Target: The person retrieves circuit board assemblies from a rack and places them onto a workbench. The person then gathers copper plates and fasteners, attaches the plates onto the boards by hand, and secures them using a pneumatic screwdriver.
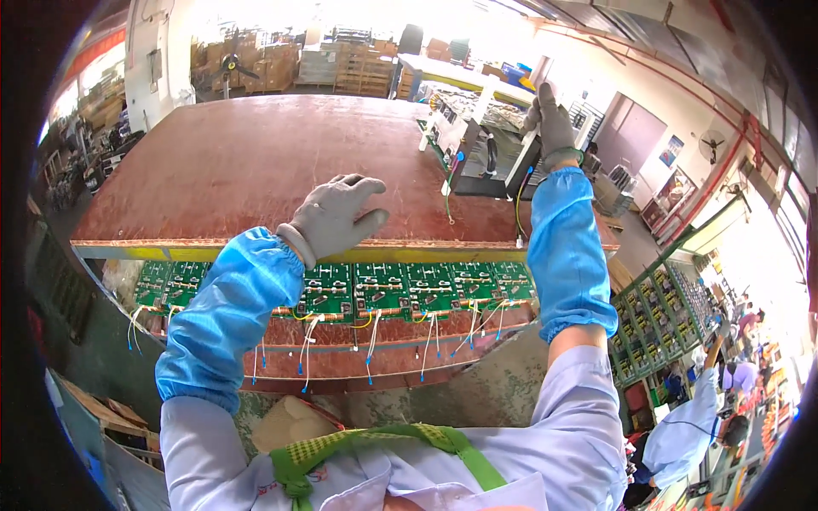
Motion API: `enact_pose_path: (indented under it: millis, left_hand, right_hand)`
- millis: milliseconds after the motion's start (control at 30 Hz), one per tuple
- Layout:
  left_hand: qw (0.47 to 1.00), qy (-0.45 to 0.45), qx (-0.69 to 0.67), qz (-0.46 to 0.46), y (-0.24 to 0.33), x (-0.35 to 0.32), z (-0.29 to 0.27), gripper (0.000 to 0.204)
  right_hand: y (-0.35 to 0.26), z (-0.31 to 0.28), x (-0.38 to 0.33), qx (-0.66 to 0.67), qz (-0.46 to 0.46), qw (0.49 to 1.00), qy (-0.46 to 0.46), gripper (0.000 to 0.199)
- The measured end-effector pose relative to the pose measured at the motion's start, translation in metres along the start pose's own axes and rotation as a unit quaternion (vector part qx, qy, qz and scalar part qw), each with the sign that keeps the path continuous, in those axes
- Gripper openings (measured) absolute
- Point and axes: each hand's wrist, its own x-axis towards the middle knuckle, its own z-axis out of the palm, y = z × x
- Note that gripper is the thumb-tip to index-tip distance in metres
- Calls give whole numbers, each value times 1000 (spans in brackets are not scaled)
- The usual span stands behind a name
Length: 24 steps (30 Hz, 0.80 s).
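Observation:
My left hand (pixel 335 215), in a grey glove, is open over the red-brown tabletop (pixel 256 162) near its front edge, with its thumb apart and nothing in it. Farther out on the right, my gloved right hand (pixel 554 126) is stretched out at the right side of an electronic assembly (pixel 490 153). Its fingers point up; whether it presses on the assembly, I cannot tell. The assembly has dark metal panels, white strips and a circuit board standing at its left. Loose wires (pixel 450 200) hang from it onto the table.
Below the tabletop, a shelf carries a row of green circuit boards (pixel 381 288) with white, blue-tipped leads hanging down. A green rack (pixel 660 319) of parts stands at the right. A co-worker (pixel 686 434) is at the lower right. Cartons and pallets (pixel 362 68) stand at the back.

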Motion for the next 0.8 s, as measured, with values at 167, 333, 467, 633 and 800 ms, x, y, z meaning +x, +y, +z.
enact_pose_path:
  millis: [167,333,467,633,800]
  left_hand:
    - [1000,-4,-8,-6,-1,1,-1,39]
    - [1000,-2,-16,2,0,-1,0,35]
    - [1000,4,-11,-4,-3,-2,1,35]
    - [1000,-24,4,-17,0,1,1,36]
    - [999,-9,-34,-37,-1,0,-2,35]
  right_hand:
    - [-1,-14,-2,51,20,998,-19,45]
    - [-11,-11,-19,-1,15,1000,-1,38]
    - [-3,-10,-30,-48,33,998,19,40]
    - [2,0,-20,38,-2,998,43,37]
    - [-13,13,-15,-7,-13,999,47,41]
